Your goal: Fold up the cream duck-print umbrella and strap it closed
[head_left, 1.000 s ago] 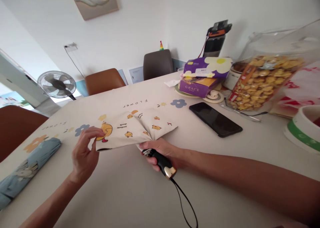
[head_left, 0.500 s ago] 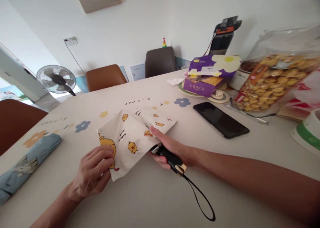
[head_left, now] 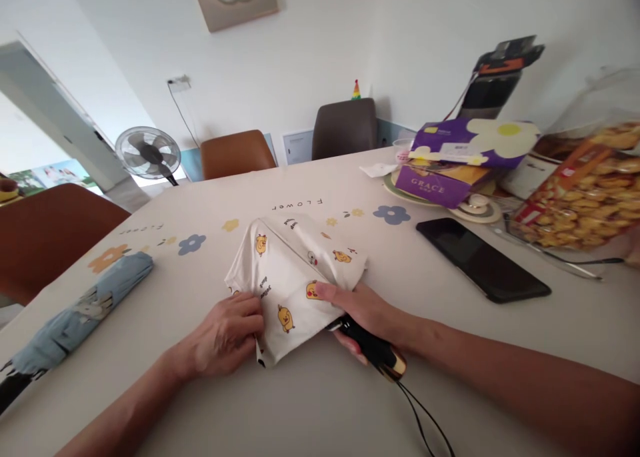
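Observation:
In front of me is a partly folded umbrella (head_left: 295, 277), its white canopy printed with yellow ducks. The black handle (head_left: 373, 343) has a gold end and a black wrist strap, and points towards my lower right. My right hand (head_left: 365, 313) is closed round the umbrella where canopy and handle meet, its thumb pressing on the cloth. On the canopy's left side my left hand (head_left: 227, 337) pinches a fold of the cloth, fingers together. The umbrella's shaft and ribs are mostly hidden under the cloth. A blue folded umbrella (head_left: 83, 313) lies on the table at the left.
The white table (head_left: 300, 410) bears printed flowers. To the right lie a black phone (head_left: 483, 257) and glasses (head_left: 555, 260). Behind them are a purple box (head_left: 433, 183), a dark bottle (head_left: 493, 87) and a snack jar (head_left: 585, 190). Chairs (head_left: 237, 153) and a fan (head_left: 149, 151) stand beyond.
My left hand has drawn in the left side of the canopy, and the big duck there is now mostly hidden. The view has shifted left; my right hand keeps its hold.

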`<action>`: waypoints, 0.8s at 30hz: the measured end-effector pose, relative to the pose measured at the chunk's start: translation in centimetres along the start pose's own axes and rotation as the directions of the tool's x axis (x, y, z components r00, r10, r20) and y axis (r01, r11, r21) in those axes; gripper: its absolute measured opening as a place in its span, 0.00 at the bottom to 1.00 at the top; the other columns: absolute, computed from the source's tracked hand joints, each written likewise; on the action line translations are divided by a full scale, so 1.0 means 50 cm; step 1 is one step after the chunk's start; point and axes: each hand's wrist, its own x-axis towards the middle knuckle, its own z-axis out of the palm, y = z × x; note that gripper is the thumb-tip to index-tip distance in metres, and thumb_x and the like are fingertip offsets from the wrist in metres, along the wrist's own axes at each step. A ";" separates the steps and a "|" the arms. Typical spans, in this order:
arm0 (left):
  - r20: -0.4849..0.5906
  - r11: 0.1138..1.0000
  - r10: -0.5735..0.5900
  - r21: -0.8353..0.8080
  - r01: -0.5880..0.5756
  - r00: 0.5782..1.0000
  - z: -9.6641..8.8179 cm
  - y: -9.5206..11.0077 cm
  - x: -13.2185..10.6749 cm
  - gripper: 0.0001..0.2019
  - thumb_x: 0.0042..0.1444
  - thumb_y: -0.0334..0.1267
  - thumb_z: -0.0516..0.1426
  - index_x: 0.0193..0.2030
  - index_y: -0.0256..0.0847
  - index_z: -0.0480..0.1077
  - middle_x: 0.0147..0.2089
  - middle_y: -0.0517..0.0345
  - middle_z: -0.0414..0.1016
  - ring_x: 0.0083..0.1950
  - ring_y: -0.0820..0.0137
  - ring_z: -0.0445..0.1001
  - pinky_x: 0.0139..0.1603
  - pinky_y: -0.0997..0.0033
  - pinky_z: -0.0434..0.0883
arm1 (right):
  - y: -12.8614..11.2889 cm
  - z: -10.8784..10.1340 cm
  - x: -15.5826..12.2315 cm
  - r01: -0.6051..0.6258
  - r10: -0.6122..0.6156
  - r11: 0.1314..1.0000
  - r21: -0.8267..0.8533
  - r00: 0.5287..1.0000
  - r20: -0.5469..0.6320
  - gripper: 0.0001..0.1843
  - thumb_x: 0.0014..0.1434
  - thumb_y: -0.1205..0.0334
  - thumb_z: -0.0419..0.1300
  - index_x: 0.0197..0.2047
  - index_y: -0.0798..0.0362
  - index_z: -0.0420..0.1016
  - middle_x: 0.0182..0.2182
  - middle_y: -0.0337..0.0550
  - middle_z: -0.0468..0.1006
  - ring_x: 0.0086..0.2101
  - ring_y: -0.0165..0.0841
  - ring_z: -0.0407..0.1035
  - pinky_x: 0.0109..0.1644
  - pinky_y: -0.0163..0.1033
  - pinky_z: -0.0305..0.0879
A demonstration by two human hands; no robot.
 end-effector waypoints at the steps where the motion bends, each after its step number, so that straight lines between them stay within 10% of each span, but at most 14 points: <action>1: -0.002 1.000 -0.007 -0.021 0.007 1.000 -0.001 -0.005 -0.001 0.09 0.46 0.24 0.48 0.23 0.41 0.62 0.27 0.56 0.64 0.31 0.68 0.62 0.34 0.68 0.63 | -0.001 0.001 -0.001 -0.005 0.005 1.000 -0.017 1.000 -0.002 0.25 0.54 0.38 0.54 0.33 0.56 0.64 0.08 0.33 0.62 0.09 0.26 0.56 0.11 0.31 0.60; 6: -0.187 0.945 -0.178 -0.304 0.116 0.966 0.004 -0.032 -0.007 0.14 0.50 0.23 0.46 0.31 0.40 0.71 0.34 0.54 0.73 0.37 0.70 0.71 0.38 0.70 0.68 | -0.001 0.006 -0.003 -0.011 0.009 0.994 -0.109 1.000 -0.021 0.20 0.54 0.45 0.56 0.32 0.56 0.64 0.07 0.32 0.62 0.09 0.25 0.56 0.11 0.29 0.59; 11: -0.589 0.887 -0.430 -0.416 0.199 0.684 -0.013 -0.007 -0.009 0.11 0.52 0.26 0.50 0.34 0.41 0.72 0.34 0.57 0.75 0.36 0.70 0.72 0.38 0.70 0.68 | 0.015 0.011 0.001 0.023 -0.030 0.986 -0.165 0.999 -0.044 0.18 0.54 0.47 0.56 0.31 0.55 0.64 0.07 0.32 0.62 0.08 0.25 0.55 0.10 0.29 0.57; 17: -0.220 0.546 -0.388 -0.837 0.031 0.895 -0.050 0.049 -0.010 0.10 0.55 0.29 0.51 0.34 0.40 0.74 0.24 0.57 0.72 0.35 0.64 0.74 0.41 0.59 0.71 | 0.015 0.014 -0.003 0.044 -0.065 0.988 -0.146 0.988 -0.142 0.19 0.53 0.45 0.57 0.29 0.54 0.63 0.08 0.32 0.62 0.09 0.26 0.57 0.10 0.30 0.58; 24: -0.186 0.389 -0.748 -0.901 0.193 0.637 -0.036 0.071 0.076 0.18 0.54 0.42 0.56 0.51 0.43 0.64 0.51 0.50 0.70 0.52 0.61 0.69 0.48 0.59 0.71 | 0.011 0.026 -0.008 0.241 -0.264 0.952 -0.186 0.958 -0.111 0.13 0.54 0.52 0.57 0.35 0.55 0.66 0.15 0.33 0.64 0.11 0.23 0.55 0.10 0.29 0.56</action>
